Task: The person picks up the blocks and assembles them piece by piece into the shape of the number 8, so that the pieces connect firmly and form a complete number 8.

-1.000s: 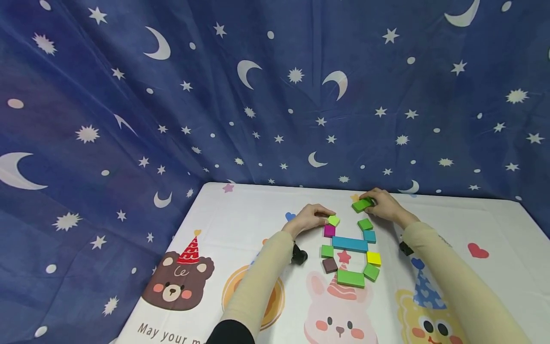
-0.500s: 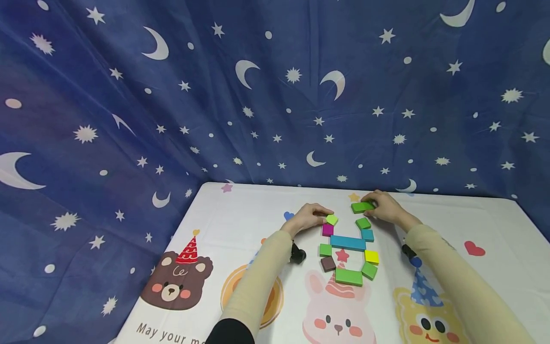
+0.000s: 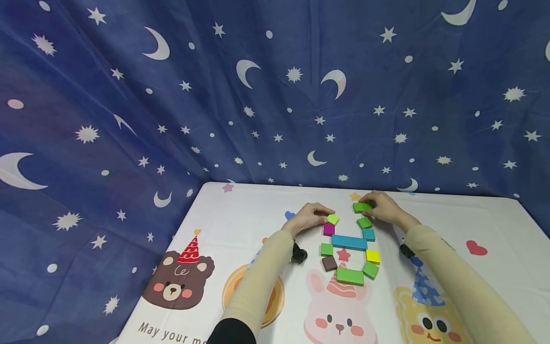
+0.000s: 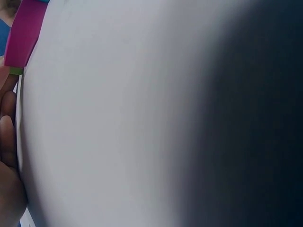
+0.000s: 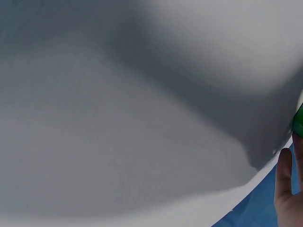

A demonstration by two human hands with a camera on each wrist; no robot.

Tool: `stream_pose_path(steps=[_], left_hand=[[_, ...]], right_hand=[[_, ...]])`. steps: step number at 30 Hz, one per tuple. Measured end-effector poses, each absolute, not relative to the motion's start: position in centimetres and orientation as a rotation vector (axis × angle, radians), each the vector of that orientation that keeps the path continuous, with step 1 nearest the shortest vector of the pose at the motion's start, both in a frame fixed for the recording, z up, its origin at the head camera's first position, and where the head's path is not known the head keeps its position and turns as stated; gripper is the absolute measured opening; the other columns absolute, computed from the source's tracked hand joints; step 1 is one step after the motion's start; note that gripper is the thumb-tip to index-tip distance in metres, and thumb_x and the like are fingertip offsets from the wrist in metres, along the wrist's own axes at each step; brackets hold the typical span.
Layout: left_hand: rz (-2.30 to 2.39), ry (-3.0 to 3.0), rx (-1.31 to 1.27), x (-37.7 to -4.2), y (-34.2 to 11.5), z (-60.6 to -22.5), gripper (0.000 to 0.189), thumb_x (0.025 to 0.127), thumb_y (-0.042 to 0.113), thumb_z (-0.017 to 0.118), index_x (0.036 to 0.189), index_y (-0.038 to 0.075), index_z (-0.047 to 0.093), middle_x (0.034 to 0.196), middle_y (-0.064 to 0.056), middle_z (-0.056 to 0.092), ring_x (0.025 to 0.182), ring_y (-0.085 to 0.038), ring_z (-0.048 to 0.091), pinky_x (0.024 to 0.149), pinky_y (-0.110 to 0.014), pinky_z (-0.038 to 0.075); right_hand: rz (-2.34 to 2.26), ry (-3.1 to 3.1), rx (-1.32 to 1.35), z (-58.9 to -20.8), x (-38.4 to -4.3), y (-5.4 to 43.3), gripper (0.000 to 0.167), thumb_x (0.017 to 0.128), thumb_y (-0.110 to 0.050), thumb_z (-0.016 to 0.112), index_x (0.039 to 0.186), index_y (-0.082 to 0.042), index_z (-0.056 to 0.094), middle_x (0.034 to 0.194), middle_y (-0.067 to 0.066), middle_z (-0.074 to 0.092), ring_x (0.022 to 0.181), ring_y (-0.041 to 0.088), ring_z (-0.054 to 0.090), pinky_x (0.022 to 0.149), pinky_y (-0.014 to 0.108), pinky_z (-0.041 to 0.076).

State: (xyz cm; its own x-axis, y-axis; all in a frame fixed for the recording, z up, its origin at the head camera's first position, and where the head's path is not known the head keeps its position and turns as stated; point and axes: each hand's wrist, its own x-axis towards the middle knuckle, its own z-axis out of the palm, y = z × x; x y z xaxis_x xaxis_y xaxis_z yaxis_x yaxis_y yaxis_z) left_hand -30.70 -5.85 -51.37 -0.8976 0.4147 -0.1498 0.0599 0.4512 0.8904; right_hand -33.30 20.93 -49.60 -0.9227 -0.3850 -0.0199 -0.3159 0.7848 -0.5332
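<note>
In the head view my left hand (image 3: 308, 218) pinches a small lime-green block (image 3: 333, 219) at the upper left of a block outline. Right below that block lies a magenta block (image 3: 329, 230), also large in the left wrist view. Farther back, my right hand (image 3: 384, 207) grips the right end of a longer green block (image 3: 361, 208), its fingers covering that end. A small green block (image 3: 364, 222) and a small blue block (image 3: 368, 234) sit just in front of it. Only a corner of green (image 5: 298, 122) shows by the fingertips in the right wrist view.
A long blue block (image 3: 349, 242) crosses the outline's middle. Below it, a green block (image 3: 326, 249), brown block (image 3: 329, 263), long green block (image 3: 350, 276), green block (image 3: 371, 270) and yellow block (image 3: 373, 257) form a ring. A blue curtain (image 3: 275, 95) hangs behind the table.
The longer green block in my right hand has turned from slanted to nearly level and come slightly nearer. My left hand stays on the lime-green block.
</note>
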Motion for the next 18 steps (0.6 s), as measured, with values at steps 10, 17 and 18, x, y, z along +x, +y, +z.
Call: stream_pose_path(steps=[10,17,18], left_hand=[[1.411,2.377,0.406,-30.6,-5.7,-51.4,0.032,0.089,0.004,0.063,0.117,0.016,0.070,0.122,-0.005,0.064,0.107,-0.011,0.058,0.089,-0.021,0.045],[1.405,2.379,0.408,-30.6,-5.7,-51.3,0.032,0.089,0.004,0.063,0.118,0.016,0.070,0.120,-0.004,0.064,0.103,-0.008,0.058,0.087,-0.019,0.046],[1.404,2.381,0.407,-30.6,-5.8,-51.2,0.031,0.089,0.005,0.063,0.117,0.016,0.070,0.119,-0.004,0.064,0.103,-0.008,0.058,0.087,-0.018,0.046]], right_hand=[[-0.848,2.829,-0.531,-49.6,-33.0,20.5,0.036,0.083,-0.011,0.071,0.115,0.001,0.065,0.108,0.018,0.062,0.096,0.029,0.054,0.092,0.050,0.044],[-0.897,2.802,-0.474,-48.9,-32.9,19.4,0.037,0.083,-0.014,0.070,0.116,0.001,0.064,0.108,0.019,0.061,0.095,0.029,0.053,0.087,0.044,0.046],[-0.894,2.800,-0.478,-48.8,-32.9,19.3,0.037,0.083,-0.014,0.071,0.116,0.001,0.064,0.108,0.019,0.062,0.095,0.029,0.053,0.085,0.042,0.046]])
